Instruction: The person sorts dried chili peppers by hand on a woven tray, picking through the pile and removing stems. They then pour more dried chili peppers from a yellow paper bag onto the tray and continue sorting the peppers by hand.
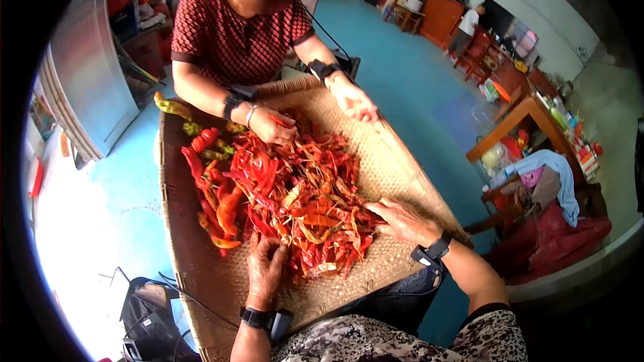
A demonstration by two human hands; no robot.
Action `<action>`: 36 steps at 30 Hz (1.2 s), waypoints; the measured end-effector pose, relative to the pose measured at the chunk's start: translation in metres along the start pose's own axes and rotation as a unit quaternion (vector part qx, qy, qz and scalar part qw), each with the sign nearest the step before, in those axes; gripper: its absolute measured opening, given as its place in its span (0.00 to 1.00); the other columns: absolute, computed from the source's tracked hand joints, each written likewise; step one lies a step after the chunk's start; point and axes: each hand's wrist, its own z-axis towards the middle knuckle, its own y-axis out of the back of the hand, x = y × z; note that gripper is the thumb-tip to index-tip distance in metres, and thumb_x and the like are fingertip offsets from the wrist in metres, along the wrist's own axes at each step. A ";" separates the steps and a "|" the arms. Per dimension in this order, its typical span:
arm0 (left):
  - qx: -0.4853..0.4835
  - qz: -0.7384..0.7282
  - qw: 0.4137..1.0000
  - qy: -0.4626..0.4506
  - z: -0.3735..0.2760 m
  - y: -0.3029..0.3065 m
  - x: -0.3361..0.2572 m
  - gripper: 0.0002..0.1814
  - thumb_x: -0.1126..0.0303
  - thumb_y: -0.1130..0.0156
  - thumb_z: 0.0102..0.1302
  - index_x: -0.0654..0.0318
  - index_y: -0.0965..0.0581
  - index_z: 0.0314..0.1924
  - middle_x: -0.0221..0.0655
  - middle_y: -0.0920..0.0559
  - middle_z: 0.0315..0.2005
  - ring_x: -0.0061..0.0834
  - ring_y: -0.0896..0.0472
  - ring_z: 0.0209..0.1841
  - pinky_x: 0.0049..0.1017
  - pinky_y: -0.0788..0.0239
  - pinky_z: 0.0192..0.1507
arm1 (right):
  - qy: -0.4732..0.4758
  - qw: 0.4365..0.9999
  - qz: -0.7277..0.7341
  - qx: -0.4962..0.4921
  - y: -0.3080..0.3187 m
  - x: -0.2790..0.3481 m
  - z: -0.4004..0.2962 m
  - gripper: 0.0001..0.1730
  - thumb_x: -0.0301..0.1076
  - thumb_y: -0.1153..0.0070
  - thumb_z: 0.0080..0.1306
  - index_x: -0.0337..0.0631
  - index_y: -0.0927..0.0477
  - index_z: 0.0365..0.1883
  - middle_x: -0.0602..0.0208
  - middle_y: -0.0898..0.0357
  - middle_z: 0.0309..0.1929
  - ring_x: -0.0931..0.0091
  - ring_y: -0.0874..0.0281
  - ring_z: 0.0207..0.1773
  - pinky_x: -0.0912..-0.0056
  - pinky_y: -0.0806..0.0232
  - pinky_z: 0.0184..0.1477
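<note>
A heap of dried red chili peppers (322, 221) lies in a large woven bamboo tray (347, 286) before me. My left hand (265, 266) is at the heap's near-left edge, with thumb and forefinger pinched on a chili pepper (285, 239). At the right side of the heap, my right hand (406, 221) touches the outermost chilies with its fingertips. Its finger undersides are hidden, so a hold there is unclear. Plumper fresh red peppers (229, 211) sit along the tray's left side. Several yellow-green peppers (173, 106) are in the far-left corner.
Opposite me, another person's hand (274, 128) holds a red chili over the heap; their other hand (354, 103) is above the tray's far-right rim. A black bag (151, 314) and cables are at lower left. A wooden chair (533, 110) with cloths stands right. Another person (468, 25) stands far back.
</note>
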 end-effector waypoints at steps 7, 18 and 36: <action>0.005 -0.034 0.999 0.000 0.002 -0.003 0.005 0.07 0.72 0.40 0.63 0.68 0.22 0.39 0.35 0.18 0.26 0.21 0.21 0.29 0.24 0.29 0.36 | -0.003 0.996 0.000 -0.090 0.018 -0.007 0.012 0.17 0.23 0.52 0.63 0.40 0.32 0.51 0.55 0.27 0.35 0.61 0.26 0.33 0.60 0.32 0.35; -0.004 0.007 0.999 -0.037 0.003 0.000 -0.004 0.07 0.72 0.40 0.63 0.68 0.23 0.39 0.35 0.18 0.27 0.22 0.22 0.29 0.24 0.30 0.34 | -0.051 0.947 0.048 -0.313 0.084 -0.022 0.032 0.15 0.20 0.53 0.61 0.39 0.28 0.47 0.52 0.22 0.39 0.58 0.21 0.38 0.61 0.29 0.37; 0.014 -0.003 1.000 0.007 0.002 0.002 -0.013 0.07 0.72 0.41 0.65 0.68 0.23 0.38 0.33 0.18 0.26 0.21 0.22 0.29 0.24 0.30 0.34 | -0.287 0.908 -0.030 -0.305 0.047 -0.154 0.058 0.18 0.26 0.47 0.64 0.37 0.27 0.53 0.48 0.22 0.47 0.52 0.25 0.48 0.55 0.30 0.46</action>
